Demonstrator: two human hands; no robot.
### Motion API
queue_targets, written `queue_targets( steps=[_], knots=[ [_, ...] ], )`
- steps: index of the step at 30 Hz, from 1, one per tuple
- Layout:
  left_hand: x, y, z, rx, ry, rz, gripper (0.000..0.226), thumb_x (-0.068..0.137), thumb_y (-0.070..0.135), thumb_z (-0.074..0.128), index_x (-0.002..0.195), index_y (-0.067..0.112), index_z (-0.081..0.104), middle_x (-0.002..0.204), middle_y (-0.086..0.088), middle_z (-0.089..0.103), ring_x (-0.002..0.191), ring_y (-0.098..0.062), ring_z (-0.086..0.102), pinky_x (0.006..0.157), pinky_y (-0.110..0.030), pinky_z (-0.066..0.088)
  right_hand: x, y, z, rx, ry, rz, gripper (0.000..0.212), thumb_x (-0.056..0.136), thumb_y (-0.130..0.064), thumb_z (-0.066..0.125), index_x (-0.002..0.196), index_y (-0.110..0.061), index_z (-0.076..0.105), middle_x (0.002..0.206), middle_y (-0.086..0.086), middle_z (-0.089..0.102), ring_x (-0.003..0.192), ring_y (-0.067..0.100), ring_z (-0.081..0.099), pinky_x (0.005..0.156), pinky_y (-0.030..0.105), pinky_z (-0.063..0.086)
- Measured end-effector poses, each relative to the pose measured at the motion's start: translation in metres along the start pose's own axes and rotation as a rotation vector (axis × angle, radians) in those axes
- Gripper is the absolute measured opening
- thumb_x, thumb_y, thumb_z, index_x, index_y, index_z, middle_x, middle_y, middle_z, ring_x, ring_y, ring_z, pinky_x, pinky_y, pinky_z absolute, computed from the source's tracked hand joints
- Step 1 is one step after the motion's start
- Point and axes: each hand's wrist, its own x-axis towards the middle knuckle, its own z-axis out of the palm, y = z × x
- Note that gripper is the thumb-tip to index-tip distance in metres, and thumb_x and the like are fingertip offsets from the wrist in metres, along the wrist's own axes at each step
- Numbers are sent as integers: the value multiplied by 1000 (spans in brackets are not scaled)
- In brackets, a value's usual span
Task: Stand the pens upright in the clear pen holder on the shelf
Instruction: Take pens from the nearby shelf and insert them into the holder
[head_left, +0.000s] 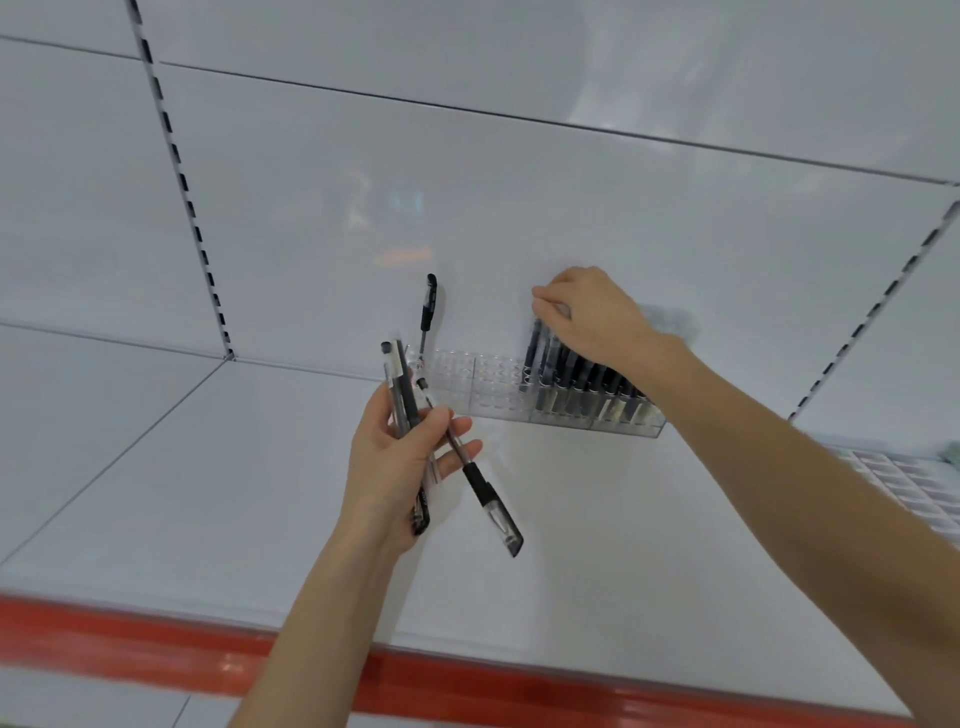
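A clear pen holder (493, 387) stands at the back of the white shelf (208, 493). Its right half is packed with several upright black pens (582, 379); its left cells are bare except for a single black pen (428, 312) standing at the far left end. My right hand (592, 317) reaches over the holder, fingertips pinching the top of the leftmost pen in the packed group (532, 353). My left hand (400, 467), in front of the holder's left end, grips a bundle of black pens (402, 395); one of them (488, 493) sticks out down and to the right.
The shelf's front edge carries a red strip (156, 644). White back panels with slotted uprights (192, 218) rise behind. A white grid-patterned tray (914, 488) lies at the far right of the shelf.
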Motion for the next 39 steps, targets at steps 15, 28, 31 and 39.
queue_targets(
  steps=[15, 28, 31, 39],
  knots=[
    [6, 6, -10, -147, 206, 135, 21, 91, -4, 50, 94, 14, 41, 82, -11, 54, 68, -16, 72, 64, -30, 60, -49, -50, -19, 409, 70, 147, 35, 97, -27, 40, 110, 0, 58, 113, 19, 62, 108, 30, 55, 95, 32, 40],
    [10, 4, -20, -10, 284, 124, 11, 95, 17, 50, 100, 8, 47, 87, -9, 56, 69, -16, 70, 53, -26, 57, -58, -64, -20, 1142, 166, 452, 16, 79, -10, 69, 88, -18, 58, 79, 3, 67, 73, 18, 67, 71, 25, 57],
    [8, 6, -27, 1, 308, 78, 14, 97, 17, 44, 89, 11, 54, 82, -10, 52, 65, -19, 62, 49, -25, 55, -26, -56, -18, 1062, 304, 395, 14, 81, -8, 66, 92, -12, 58, 81, 4, 64, 71, 19, 66, 67, 22, 56],
    [5, 9, -36, 57, 298, 116, 17, 96, 10, 46, 82, 12, 56, 71, -7, 49, 50, -7, 58, 52, -24, 55, 36, -64, 12, 612, 264, 144, 32, 88, -11, 57, 120, -6, 57, 102, 7, 62, 90, 11, 54, 89, 19, 43]
  ],
)
